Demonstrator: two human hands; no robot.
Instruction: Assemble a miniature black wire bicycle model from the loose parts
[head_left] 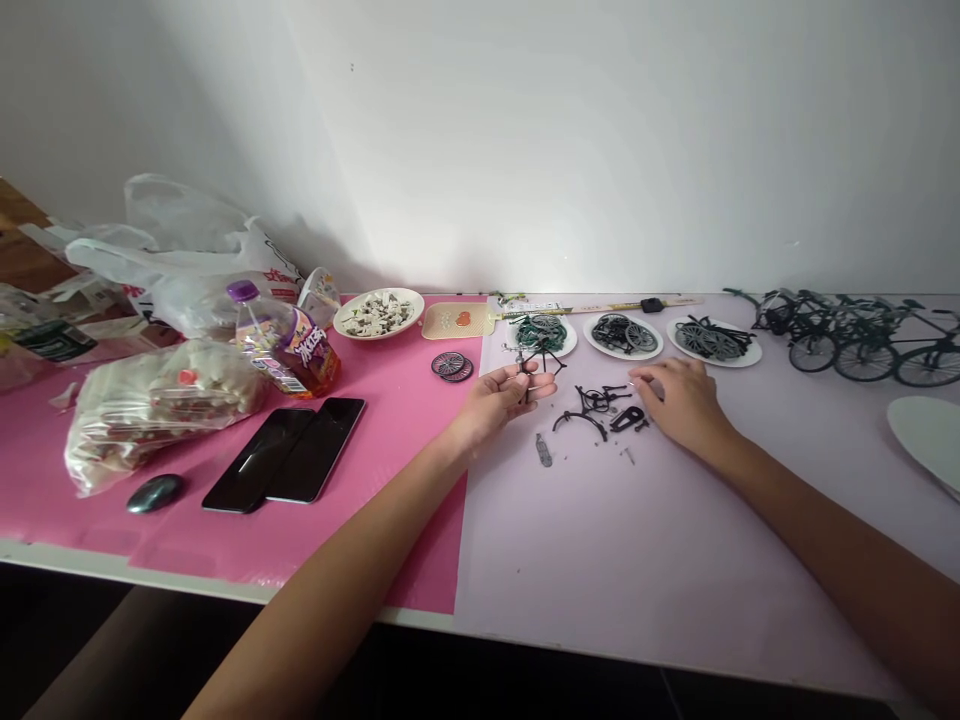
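Note:
My left hand (504, 398) is closed on a small black model bicycle frame (541, 356), held just above the pale table cover. Over to the right, my right hand (684, 402) has its thumb and fingertips brought together near the table; anything between them is too small to make out. Between the hands lie loose black bicycle parts (596, 400), a curved black mudguard-like strip (583, 424), a black chain-guard-like piece (630, 419) and a grey flat piece (544, 450). Tiny bits are scattered around them.
Plates of model parts (625, 352) line the back, with assembled model bicycles (877, 340) at right. Two small wheels (451, 366) lie on the pink cover. Further left are phones (285, 455), a drink bottle (285, 340), a filled plastic bag (161, 400) and a mouse-like dark object (155, 493).

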